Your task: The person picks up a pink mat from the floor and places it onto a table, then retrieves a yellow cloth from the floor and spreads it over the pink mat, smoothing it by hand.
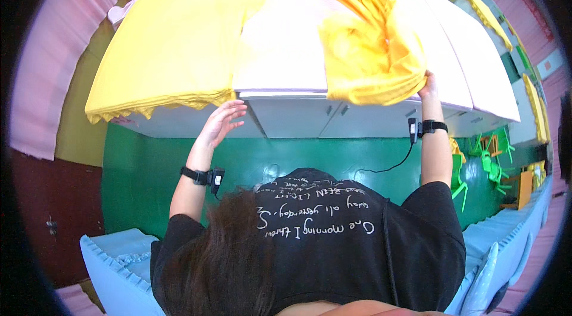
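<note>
A yellow cloth (372,59) lies bunched across the white tabletop (283,36), its folds running toward the far edge. My right hand (428,84) grips its near right corner at the front of the table; the fingers are partly hidden by the fabric. My left hand (223,122) is raised just off the table's front edge, fingers stretched out and holding nothing. Close by it hangs the ruffled hem of a second yellow tablecloth (173,42), spread over the left part of the table.
Grey cabinet doors (292,114) face me below the tabletop, above a green floor (286,152). Green chairs (491,164) stand to the right. Blue-covered seats (119,256) are behind me on both sides. A pink curtain (65,53) hangs at left; a thin cable (393,167) trails from my right wristband.
</note>
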{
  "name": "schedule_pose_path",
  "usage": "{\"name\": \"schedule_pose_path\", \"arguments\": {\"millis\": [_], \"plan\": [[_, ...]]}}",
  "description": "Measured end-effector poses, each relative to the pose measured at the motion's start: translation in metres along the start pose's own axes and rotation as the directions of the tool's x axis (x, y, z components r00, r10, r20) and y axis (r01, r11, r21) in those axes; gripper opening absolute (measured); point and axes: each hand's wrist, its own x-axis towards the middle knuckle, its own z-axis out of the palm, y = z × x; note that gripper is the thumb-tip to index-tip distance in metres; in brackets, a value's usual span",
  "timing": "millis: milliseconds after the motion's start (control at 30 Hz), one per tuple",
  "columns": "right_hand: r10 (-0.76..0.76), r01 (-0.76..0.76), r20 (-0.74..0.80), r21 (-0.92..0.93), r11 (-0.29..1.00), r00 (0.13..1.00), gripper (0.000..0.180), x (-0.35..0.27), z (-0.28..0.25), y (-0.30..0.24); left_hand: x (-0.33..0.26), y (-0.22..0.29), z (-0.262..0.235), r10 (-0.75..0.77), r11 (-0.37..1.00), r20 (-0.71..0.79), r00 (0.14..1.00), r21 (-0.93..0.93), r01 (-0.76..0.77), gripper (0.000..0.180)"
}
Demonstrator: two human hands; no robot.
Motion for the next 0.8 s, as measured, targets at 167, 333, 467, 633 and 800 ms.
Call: {"name": "schedule_pose_path", "arguments": {"millis": [167,333,467,633,800], "plan": [[0.151,-0.152,-0.037,-0.047,0.987,0.988,0.041,-0.015,-0.062,0.032,0.077,-0.004,0.065,-0.085,0.994,0.090,0.992,0.082,0.078,0.030],[0.162,-0.163,0.063,0.009,0.987,0.985,0.043,-0.013,-0.091,0.049,0.134,-0.006,0.132,-0.210,0.967,0.220,0.953,0.191,0.169,0.028],[0.164,-0.171,0.093,0.069,0.983,0.982,0.042,-0.013,-0.088,0.055,0.186,-0.009,0.157,-0.253,0.947,0.262,0.931,0.262,0.184,0.027],[0.114,-0.115,0.063,0.023,0.993,0.992,0.042,-0.006,-0.078,0.055,0.264,-0.030,0.190,-0.170,0.870,0.378,0.910,0.491,-0.041,0.032],[0.112,-0.113,0.019,0.099,0.989,0.994,0.040,-0.009,-0.055,0.045,0.320,-0.052,0.189,-0.002,0.159,0.695,0.719,0.710,-0.686,0.044]]}}
